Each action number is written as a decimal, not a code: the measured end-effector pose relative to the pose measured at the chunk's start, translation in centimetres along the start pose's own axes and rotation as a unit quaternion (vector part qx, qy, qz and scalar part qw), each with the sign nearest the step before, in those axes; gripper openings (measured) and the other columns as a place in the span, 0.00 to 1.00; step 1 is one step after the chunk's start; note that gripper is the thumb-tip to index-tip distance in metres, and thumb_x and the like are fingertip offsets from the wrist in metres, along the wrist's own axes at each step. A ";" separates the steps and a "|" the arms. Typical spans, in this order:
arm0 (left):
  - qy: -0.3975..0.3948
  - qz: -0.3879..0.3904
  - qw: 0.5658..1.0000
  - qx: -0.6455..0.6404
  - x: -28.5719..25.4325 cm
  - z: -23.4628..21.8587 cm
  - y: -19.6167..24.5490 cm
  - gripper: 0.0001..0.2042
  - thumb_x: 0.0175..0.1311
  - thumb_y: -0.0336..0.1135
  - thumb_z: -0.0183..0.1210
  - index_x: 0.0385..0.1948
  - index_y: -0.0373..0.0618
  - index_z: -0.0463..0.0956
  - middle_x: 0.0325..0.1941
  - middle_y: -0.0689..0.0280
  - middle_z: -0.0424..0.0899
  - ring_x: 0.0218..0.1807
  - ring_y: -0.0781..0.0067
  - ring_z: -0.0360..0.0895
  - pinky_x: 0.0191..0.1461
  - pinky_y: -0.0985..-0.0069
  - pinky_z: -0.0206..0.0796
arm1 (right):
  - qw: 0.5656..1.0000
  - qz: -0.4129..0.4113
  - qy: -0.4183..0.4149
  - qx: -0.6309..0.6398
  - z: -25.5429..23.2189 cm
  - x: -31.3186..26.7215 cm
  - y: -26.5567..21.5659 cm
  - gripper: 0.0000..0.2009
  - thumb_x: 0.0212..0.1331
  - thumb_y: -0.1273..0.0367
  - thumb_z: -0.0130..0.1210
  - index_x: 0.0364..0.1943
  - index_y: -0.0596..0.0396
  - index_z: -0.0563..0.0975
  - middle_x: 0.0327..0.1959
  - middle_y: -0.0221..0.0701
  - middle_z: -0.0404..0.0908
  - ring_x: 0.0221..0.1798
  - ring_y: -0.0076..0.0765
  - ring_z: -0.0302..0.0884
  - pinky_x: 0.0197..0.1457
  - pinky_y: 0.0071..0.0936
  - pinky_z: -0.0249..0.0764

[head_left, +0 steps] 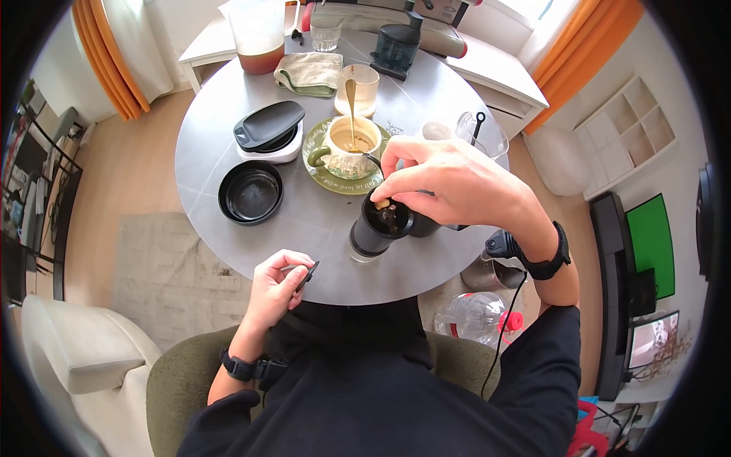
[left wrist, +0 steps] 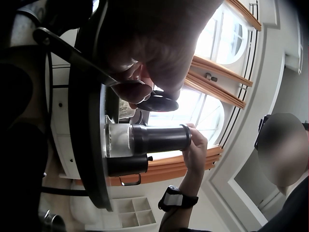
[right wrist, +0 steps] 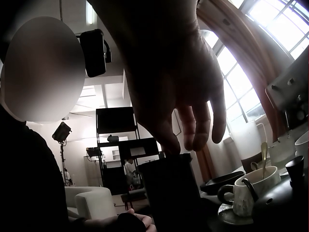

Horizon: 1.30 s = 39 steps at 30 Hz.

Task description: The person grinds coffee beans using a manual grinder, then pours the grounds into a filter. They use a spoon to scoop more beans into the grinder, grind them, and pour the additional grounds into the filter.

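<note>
A black coffee grinder (head_left: 373, 228) with a glass base stands near the front of the table, brown pieces in its open mouth. Over it reaches my right hand (head_left: 445, 175), one digit dipping into the mouth while other fingers hang loosely above the rim; the fingertip's contact is hidden. My left hand (head_left: 278, 288), at the table's front edge, pinches a slim black handle (left wrist: 72, 58) with a rounded dark end piece (left wrist: 161, 103). Behind the grinder sits a patterned cup (head_left: 350, 160) holding a golden spoon (head_left: 351, 99), on a green saucer (head_left: 324, 184).
On the left are a round black dish (head_left: 251, 194) and a white scale (head_left: 285, 152) with a black lid-like piece on it. A folded cloth (head_left: 308, 72), jug (head_left: 257, 42) and small chopper (head_left: 396, 47) stand at the back. A plastic bottle (head_left: 472, 316) lies below the right edge.
</note>
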<state>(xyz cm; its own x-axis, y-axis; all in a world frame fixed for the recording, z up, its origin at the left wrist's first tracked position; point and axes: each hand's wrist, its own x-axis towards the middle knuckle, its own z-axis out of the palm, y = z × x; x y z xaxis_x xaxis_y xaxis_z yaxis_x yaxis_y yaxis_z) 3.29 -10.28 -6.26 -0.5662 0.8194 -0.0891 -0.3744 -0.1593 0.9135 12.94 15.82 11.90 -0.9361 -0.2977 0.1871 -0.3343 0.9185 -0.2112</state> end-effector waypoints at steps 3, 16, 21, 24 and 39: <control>-0.007 -0.004 1.000 -0.003 0.0 -0.1 0.2 0.05 0.67 0.28 0.54 0.37 0.36 0.74 0.39 0.65 0.77 0.18 0.88 0.63 0.17 0.88 0.56 | 0.999 0.007 -0.033 0.015 -0.1 0.2 0.3 0.08 0.47 0.69 0.63 0.34 0.47 0.82 0.36 0.27 0.75 0.38 0.38 0.78 0.38 0.36 0.71; -0.015 -0.007 1.000 -0.008 0.1 -0.4 -0.1 0.04 0.66 0.26 0.54 0.37 0.36 0.74 0.39 0.65 0.78 0.17 0.88 0.63 0.17 0.88 0.56 | 0.994 0.002 -0.105 -0.012 -0.7 1.5 0.1 0.08 0.46 0.71 0.63 0.34 0.47 0.81 0.34 0.26 0.76 0.35 0.36 0.77 0.40 0.32 0.69; -0.019 -0.003 1.000 -0.015 0.1 -0.5 -0.1 0.03 0.66 0.26 0.53 0.36 0.37 0.74 0.40 0.64 0.78 0.17 0.89 0.63 0.17 0.88 0.56 | 0.997 -0.019 -0.073 -0.010 -0.5 1.7 0.2 0.06 0.49 0.69 0.61 0.32 0.47 0.81 0.32 0.24 0.76 0.36 0.35 0.78 0.36 0.32 0.72; -0.019 -0.006 1.000 -0.017 0.0 -0.5 -0.1 0.03 0.66 0.25 0.54 0.36 0.37 0.74 0.41 0.64 0.78 0.17 0.89 0.63 0.17 0.89 0.56 | 0.998 0.006 -0.054 0.033 -0.7 1.6 0.4 0.06 0.49 0.72 0.62 0.32 0.51 0.80 0.31 0.26 0.76 0.32 0.33 0.77 0.38 0.28 0.70; -0.073 0.336 0.863 0.369 3.4 5.9 12.6 0.13 0.48 0.29 0.71 0.34 0.40 0.77 0.36 0.68 0.79 0.23 0.87 0.67 0.23 0.87 0.60 | 0.841 0.232 0.336 0.355 8.1 -4.8 -4.2 0.41 0.44 0.68 0.71 0.65 0.58 0.63 0.59 0.40 0.73 0.58 0.37 0.73 0.60 0.33 0.69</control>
<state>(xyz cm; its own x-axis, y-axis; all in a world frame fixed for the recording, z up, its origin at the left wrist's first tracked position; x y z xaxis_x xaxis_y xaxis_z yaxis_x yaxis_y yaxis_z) 0.93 -6.28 7.31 -0.3552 0.7472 0.5617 0.6036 -0.2755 0.7482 17.98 11.24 4.10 -0.7903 0.4837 0.3760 -0.1536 0.4377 -0.8859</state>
